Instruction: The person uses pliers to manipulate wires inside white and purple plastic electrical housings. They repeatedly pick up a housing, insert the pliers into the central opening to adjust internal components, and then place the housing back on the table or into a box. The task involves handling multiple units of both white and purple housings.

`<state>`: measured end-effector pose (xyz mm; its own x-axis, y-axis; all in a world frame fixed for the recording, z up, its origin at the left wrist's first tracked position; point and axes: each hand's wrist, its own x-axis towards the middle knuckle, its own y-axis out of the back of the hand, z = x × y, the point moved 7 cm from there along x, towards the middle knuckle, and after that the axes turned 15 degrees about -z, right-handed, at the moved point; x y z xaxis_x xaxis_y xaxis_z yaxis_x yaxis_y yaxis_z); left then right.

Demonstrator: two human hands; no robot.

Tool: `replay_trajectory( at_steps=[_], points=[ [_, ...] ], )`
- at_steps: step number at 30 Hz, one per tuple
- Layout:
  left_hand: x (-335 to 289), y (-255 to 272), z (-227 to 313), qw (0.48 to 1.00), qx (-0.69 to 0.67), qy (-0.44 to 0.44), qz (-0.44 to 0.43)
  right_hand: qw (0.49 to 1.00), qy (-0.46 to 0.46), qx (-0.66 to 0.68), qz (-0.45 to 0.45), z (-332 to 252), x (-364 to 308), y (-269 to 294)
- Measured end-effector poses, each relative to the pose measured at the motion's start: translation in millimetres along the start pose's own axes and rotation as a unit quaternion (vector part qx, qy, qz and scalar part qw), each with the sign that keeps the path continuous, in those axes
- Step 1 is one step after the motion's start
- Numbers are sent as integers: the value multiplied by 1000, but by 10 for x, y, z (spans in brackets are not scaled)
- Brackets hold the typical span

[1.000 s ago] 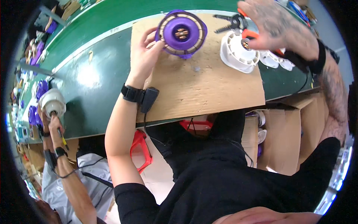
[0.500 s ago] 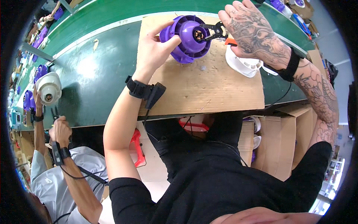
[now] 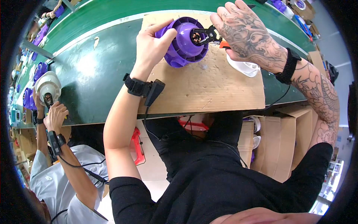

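Green workbench [image 3: 93, 71]: running across the upper field, carrying every item listed below.

Cardboard sheet [image 3: 209, 86]: lying on the bench at its near edge; taken as landmark.

Cardboard boxes [image 3: 268, 145]: standing below the sheet's right end, beneath the bench; white rounded parts are showing at the open side, count unclear.

Purple round housing [image 3: 182, 41]: resting tilted on the far part of the sheet, open face turning toward the right.

White housing [image 3: 244, 67]: lying on the sheet's right far corner, partly hidden by the right wrist.

Left hand [image 3: 151, 46]: wrapping closed around the purple housing's left rim, thumb on top.

Right hand [image 3: 246, 33]: hovering over the sheet's far right, clenching black pliers [image 3: 207, 35] with orange grips; the tips are reaching into the housing's centre.

Co-worker's hand [image 3: 56, 115]: working well left of the sheet, at another white housing [image 3: 46, 86] on the bench edge.
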<state>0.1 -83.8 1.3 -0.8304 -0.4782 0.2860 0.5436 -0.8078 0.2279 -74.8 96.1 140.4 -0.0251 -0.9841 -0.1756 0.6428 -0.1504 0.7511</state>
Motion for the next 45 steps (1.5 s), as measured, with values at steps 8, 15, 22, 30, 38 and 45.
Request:
replay_trajectory(
  at_steps=[8,15,22,30,38,45],
  points=[
    [-100,-48,180,995,88,-31,22,1000,-4,-6,19,-44,47,-85],
    [-257,-43,443,980,117,-97,127,990,-4,136,47,-42,-33,-306],
    [-362,155,741,900,275,-250,229,738,-60,633,-225,-92,336,-715],
    [-214,859,472,850,331,-188,363,867,-132,448,-172,64,-80,-1011],
    [77,639,-134,970,-62,-9,237,750,-114,605,-241,-35,-187,-1297],
    [169,582,-427,968,150,141,140,653,-104,744,-97,-193,-158,-1374]
  ],
)
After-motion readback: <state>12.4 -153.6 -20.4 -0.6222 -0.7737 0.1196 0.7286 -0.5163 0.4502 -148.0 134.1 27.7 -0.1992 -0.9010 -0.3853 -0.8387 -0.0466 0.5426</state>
